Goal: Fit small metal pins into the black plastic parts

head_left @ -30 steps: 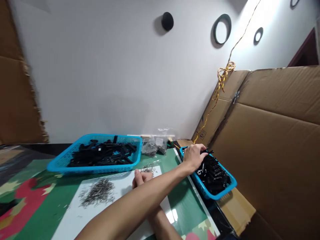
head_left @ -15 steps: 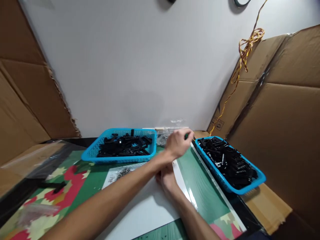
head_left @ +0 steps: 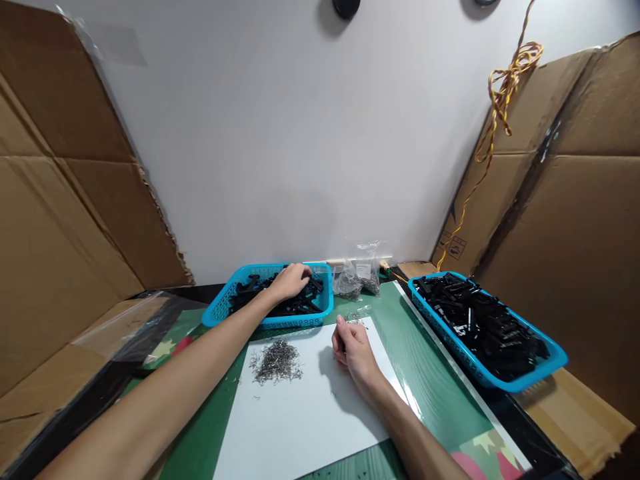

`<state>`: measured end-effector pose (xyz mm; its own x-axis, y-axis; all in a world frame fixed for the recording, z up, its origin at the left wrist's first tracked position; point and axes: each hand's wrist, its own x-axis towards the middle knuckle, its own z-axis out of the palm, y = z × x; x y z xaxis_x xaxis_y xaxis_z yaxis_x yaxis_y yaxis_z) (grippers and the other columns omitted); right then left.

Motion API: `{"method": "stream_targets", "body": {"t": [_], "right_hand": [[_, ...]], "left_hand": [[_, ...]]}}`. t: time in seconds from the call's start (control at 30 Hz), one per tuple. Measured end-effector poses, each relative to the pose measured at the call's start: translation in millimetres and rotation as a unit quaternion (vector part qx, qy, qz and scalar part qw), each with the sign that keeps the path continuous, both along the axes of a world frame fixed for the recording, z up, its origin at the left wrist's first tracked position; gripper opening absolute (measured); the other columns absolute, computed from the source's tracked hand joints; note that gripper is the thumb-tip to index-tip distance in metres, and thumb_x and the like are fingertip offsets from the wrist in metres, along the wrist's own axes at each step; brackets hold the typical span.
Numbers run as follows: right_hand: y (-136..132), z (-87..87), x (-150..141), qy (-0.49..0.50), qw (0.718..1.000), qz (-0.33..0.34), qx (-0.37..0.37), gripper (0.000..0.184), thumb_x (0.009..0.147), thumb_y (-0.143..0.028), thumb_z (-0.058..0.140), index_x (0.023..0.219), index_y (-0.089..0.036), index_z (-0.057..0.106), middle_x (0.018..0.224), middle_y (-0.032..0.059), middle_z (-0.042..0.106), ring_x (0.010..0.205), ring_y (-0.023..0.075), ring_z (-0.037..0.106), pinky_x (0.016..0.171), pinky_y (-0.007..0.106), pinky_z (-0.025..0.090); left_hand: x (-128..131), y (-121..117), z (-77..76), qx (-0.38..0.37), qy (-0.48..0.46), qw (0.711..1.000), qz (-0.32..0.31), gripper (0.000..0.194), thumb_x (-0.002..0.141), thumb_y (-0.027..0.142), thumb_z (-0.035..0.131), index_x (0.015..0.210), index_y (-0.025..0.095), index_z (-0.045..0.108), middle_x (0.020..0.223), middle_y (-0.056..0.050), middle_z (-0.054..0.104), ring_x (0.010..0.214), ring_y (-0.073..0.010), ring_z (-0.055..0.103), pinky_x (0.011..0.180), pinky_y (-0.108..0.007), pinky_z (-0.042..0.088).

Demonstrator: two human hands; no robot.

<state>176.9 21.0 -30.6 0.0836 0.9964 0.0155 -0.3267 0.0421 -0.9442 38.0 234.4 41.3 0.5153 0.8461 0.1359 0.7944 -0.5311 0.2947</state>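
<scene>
My left hand (head_left: pixel 291 281) reaches into the left blue basket (head_left: pixel 225 312), its fingers curled down over the black plastic parts (head_left: pixel 300 305) piled there. What it grips, if anything, is hidden. My right hand (head_left: pixel 351 347) rests on the white sheet (head_left: pixel 300 413) with its fingers pinched together near the sheet's far edge. Whatever is between them is too small to name. A heap of small metal pieces (head_left: pixel 277 361) lies on the sheet to the left of that hand.
A second blue basket (head_left: pixel 550 365) full of black parts stands at the right on a cardboard flap. Clear bags of metal pieces (head_left: pixel 357 280) lie by the wall. Cardboard panels (head_left: pixel 575 220) stand right and left. A yellow cable (head_left: pixel 505 87) hangs down the wall.
My left hand has swung from the right basket across the table to the left basket. The view has turned left and down. My right hand stayed on the white sheet.
</scene>
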Motion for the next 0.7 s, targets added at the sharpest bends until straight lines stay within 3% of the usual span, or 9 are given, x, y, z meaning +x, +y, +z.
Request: {"method": "stream_targets", "body": {"t": [0.13, 0.3, 0.4, 0.53, 0.6, 0.7], "right_hand": [[-3.5, 1.1, 4.1, -0.005, 1.0, -0.027, 0.006, 0.072, 0.081, -0.087, 0.06, 0.057, -0.021, 0.049, 0.041, -0.0077, 0.031, 0.037, 0.0061, 0.022, 0.039, 0.023, 0.014], [-10.1, 5.3, 23.9, -0.041, 0.995, -0.093, 0.02, 0.067, 0.087, -0.083, 0.058, 0.065, -0.021, 0.054, 0.042, -0.0088, 0.031, 0.039, 0.0069, 0.021, 0.04, 0.024, 0.016], [-19.0, 9.5, 39.0, -0.145, 0.988, -0.004, 0.043, 0.057, 0.089, -0.072, 0.065, 0.071, -0.018, 0.06, 0.048, -0.0071, 0.037, 0.045, 0.008, 0.029, 0.045, 0.024, 0.021], [-31.1, 15.3, 51.7, -0.297, 0.952, 0.071, 0.035, 0.034, 0.086, -0.047, 0.077, 0.075, -0.017, 0.066, 0.058, -0.0064, 0.038, 0.057, 0.0093, 0.032, 0.053, 0.025, 0.022], [-34.6, 16.8, 54.7, -0.358, 0.922, 0.145, 0.017, 0.022, 0.082, -0.036, 0.08, 0.077, -0.017, 0.071, 0.058, -0.0068, 0.035, 0.058, 0.0097, 0.031, 0.054, 0.026, 0.021], [-37.5, 16.9, 56.7, -0.406, 0.887, 0.22, -0.013, 0.017, 0.081, -0.034, 0.08, 0.078, -0.017, 0.078, 0.057, -0.0064, 0.034, 0.057, 0.0101, 0.03, 0.054, 0.028, 0.019]], "left_hand": [[-2.3, 0.6, -3.0, 0.013, 0.039, 0.999, -0.012, 0.026, 0.088, 0.028, 0.069, 0.112, 0.022, 0.075, 0.12, -0.009, 0.078, 0.122, -0.0308, 0.067, 0.107, -0.038, 0.047], [-16.7, -3.5, -1.6, 0.02, -0.014, 0.998, -0.054, 0.019, 0.088, 0.028, 0.071, 0.105, 0.021, 0.073, 0.114, -0.006, 0.079, 0.111, -0.026, 0.071, 0.099, -0.032, 0.047], [-25.4, -5.0, -0.5, -0.003, -0.04, 0.994, -0.104, 0.022, 0.087, 0.032, 0.071, 0.106, 0.02, 0.072, 0.108, -0.007, 0.079, 0.103, -0.0263, 0.072, 0.091, -0.032, 0.049], [-32.8, -6.1, 0.9, -0.044, -0.081, 0.984, -0.153, 0.039, 0.085, 0.033, 0.074, 0.121, 0.018, 0.07, 0.108, -0.009, 0.078, 0.1, -0.0255, 0.071, 0.087, -0.033, 0.051], [-36.2, -8.8, 2.1, -0.035, -0.111, 0.98, -0.161, 0.037, 0.082, 0.032, 0.078, 0.116, 0.017, 0.074, 0.108, -0.01, 0.075, 0.097, -0.0242, 0.068, 0.086, -0.034, 0.052], [-43.9, -22.0, 7.5, -0.021, -0.178, 0.971, -0.156, 0.024, 0.08, 0.03, 0.081, 0.101, 0.018, 0.079, 0.105, -0.009, 0.071, 0.087, -0.0194, 0.064, 0.082, -0.033, 0.052]]}}
